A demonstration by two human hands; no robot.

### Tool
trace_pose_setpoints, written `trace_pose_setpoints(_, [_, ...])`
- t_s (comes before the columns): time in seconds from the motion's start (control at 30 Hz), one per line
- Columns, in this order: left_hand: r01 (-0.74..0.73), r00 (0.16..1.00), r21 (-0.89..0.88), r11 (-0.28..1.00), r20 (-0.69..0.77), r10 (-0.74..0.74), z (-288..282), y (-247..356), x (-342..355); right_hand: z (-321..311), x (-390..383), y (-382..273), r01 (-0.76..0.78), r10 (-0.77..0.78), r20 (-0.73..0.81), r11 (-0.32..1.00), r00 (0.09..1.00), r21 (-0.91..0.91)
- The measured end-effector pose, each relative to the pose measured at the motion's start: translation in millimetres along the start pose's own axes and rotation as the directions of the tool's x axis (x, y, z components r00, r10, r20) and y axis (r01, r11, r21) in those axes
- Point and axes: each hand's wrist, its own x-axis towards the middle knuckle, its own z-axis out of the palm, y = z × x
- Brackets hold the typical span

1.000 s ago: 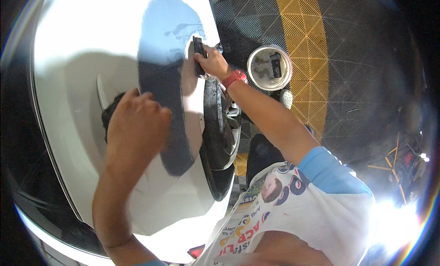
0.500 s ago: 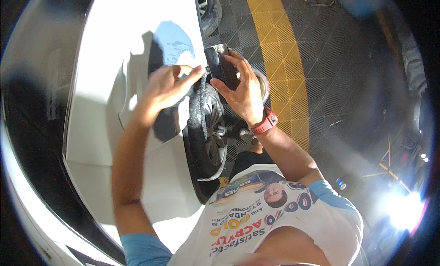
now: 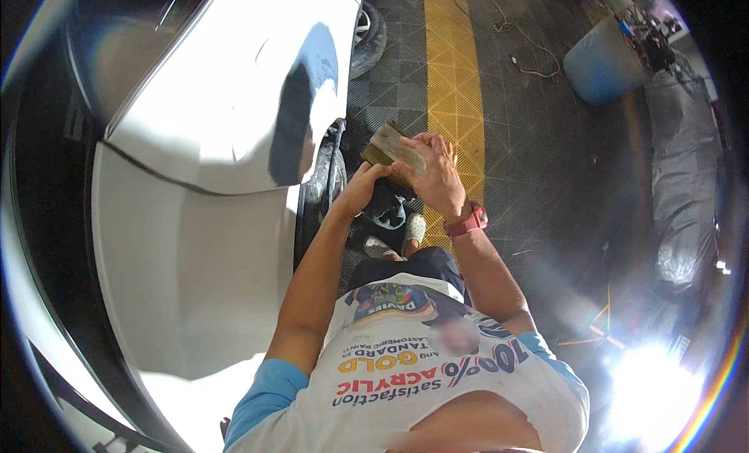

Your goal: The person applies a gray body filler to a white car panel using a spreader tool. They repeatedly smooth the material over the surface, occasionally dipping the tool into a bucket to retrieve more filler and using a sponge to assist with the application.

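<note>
A rectangular sanding block (image 3: 382, 146), with a worn grey-tan face turned up, is between my two hands in front of my body. My left hand (image 3: 360, 189) grips its near left edge with thumb and fingers closed. Across its right side lie the thumb and fingers of my right hand (image 3: 438, 178), which has a red watch (image 3: 468, 220) at the wrist. To the left is the white car body (image 3: 211, 102), with a grey-blue patch (image 3: 295, 117) near its edge. Both hands are apart from the car.
A dark tyre (image 3: 314, 189) shows under the car's near edge, and another wheel (image 3: 368, 39) is farther off. A yellow strip (image 3: 455, 71) crosses the dark tiled floor. At the right are a blue bin (image 3: 601, 63), a cable (image 3: 538, 51), a grey covered bundle (image 3: 680, 188) and a bright lamp (image 3: 651, 398).
My left hand has left the car panel and moved right to grip the block. The block has come away from the car's edge, and its lighter face now shows. My view has shifted.
</note>
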Motion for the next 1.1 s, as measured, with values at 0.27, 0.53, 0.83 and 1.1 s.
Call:
trace_pose_setpoints(0.27, [-0.054, 0.998, -0.194, 0.98, 0.017, 0.058, 13.1, 12.4, -27.8, 27.1, 7.9, 50.1, 0.189, -0.197, -0.021, 0.964, 0.98, -0.189])
trace_pose_setpoints(0.53, [-0.02, 0.998, 0.036, 0.999, 0.066, 0.018, -19.2, -44.2, -16.7, 17.4, 9.7, -20.7, -0.237, 0.188, 0.24, 0.951, 0.952, 0.197])
trace_pose_setpoints(0.83, [-0.051, 0.993, -0.085, 0.995, 0.102, 0.06, -15.4, -61.6, -23.9, 62.1, -28.9, 7.2, -0.069, 0.048, 0.192, 0.992, 0.98, 0.106])
trace_pose_setpoints(1.1, [0.116, 0.991, -0.108, 0.987, 0.082, -0.107, -0.6, -123.0, -1.2, 90.3, -56.0, 122.6, -0.195, 0.058, 0.525, 0.958, 0.849, 0.209])
